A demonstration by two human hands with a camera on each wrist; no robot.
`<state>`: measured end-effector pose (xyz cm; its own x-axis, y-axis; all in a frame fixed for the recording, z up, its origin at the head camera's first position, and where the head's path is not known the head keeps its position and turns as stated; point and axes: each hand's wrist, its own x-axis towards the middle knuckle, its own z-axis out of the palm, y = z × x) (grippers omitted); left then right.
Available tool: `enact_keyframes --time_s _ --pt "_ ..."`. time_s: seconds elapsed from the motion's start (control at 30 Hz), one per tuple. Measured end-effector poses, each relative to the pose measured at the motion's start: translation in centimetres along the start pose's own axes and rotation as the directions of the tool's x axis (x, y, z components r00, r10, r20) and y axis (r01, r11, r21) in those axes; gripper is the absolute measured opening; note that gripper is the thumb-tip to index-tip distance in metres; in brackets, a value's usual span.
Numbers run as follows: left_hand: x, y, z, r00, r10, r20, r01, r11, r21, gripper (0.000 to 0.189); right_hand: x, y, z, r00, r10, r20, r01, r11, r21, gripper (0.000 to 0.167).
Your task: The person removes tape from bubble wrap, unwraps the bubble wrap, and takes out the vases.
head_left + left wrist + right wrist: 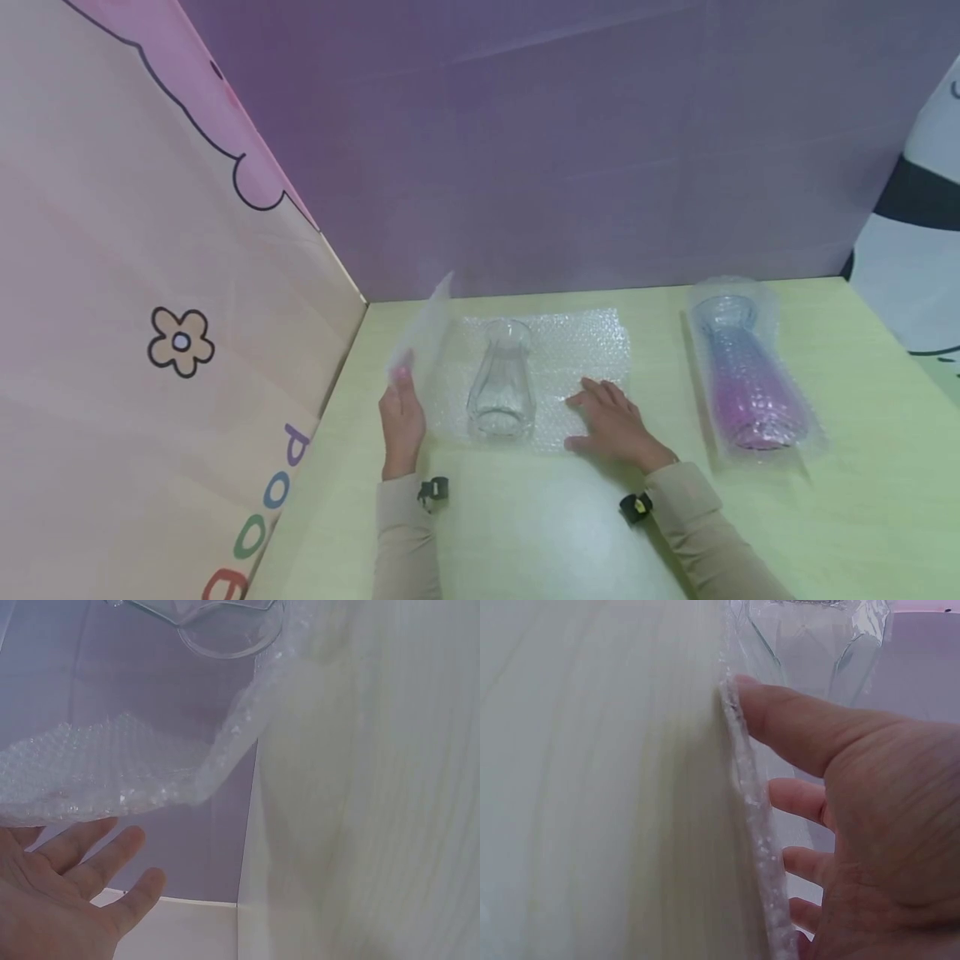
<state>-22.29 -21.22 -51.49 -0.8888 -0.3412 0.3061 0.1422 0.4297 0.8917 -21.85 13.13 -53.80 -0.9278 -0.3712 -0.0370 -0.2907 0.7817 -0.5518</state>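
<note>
A clear glass vase [501, 383] lies on its side on a sheet of bubble wrap [581, 343], its wider base toward me. My left hand [402, 423] holds up the sheet's left flap, which stands raised off the table beside the vase. In the left wrist view, several fingers of that hand [75, 889] spread below the wrap's edge, with the thumb hidden. To the right of the vase, my right hand [617, 423] rests on the flat part of the sheet, fingers spread. Its thumb touches the near edge of the wrap in the right wrist view.
A second vase [750, 379], shaded blue to pink and wrapped in bubble wrap, lies on the right of the pale wooden table [532, 533]. Printed cloth [180, 250] hangs along the left side, and a purple-grey backdrop [525, 167] rises behind the table's far edge.
</note>
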Motion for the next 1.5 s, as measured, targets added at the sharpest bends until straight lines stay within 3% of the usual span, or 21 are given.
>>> enact_keyframes --time_s 0.4,0.63,0.9,1.2,1.5 --pt "0.3 -0.6 -0.8 0.999 0.023 -0.026 -0.022 0.999 0.036 0.058 0.1 0.3 0.2 1.0 0.006 0.009 -0.006 1.0 -0.001 0.066" --pt "0.2 -1.1 -1.3 0.999 0.001 -0.051 0.002 0.998 0.056 0.056 0.1 0.2 0.2 1.0 0.005 0.011 -0.005 1.0 0.0 0.066" --pt "0.3 -1.4 -1.7 0.997 0.032 -0.07 -0.025 0.995 0.096 0.049 0.1 0.2 0.0 1.0 0.002 0.012 -0.002 1.0 0.006 0.065" --pt "0.2 -1.5 -2.2 0.998 -0.034 -0.059 0.043 0.988 0.146 0.06 0.2 0.3 0.2 1.0 0.006 0.013 -0.007 1.0 0.007 0.066" --pt "0.3 -1.9 -2.5 0.996 -0.059 -0.067 0.071 0.976 0.205 0.071 0.0 0.0 0.0 1.0 0.003 0.003 -0.003 1.0 0.014 0.065"
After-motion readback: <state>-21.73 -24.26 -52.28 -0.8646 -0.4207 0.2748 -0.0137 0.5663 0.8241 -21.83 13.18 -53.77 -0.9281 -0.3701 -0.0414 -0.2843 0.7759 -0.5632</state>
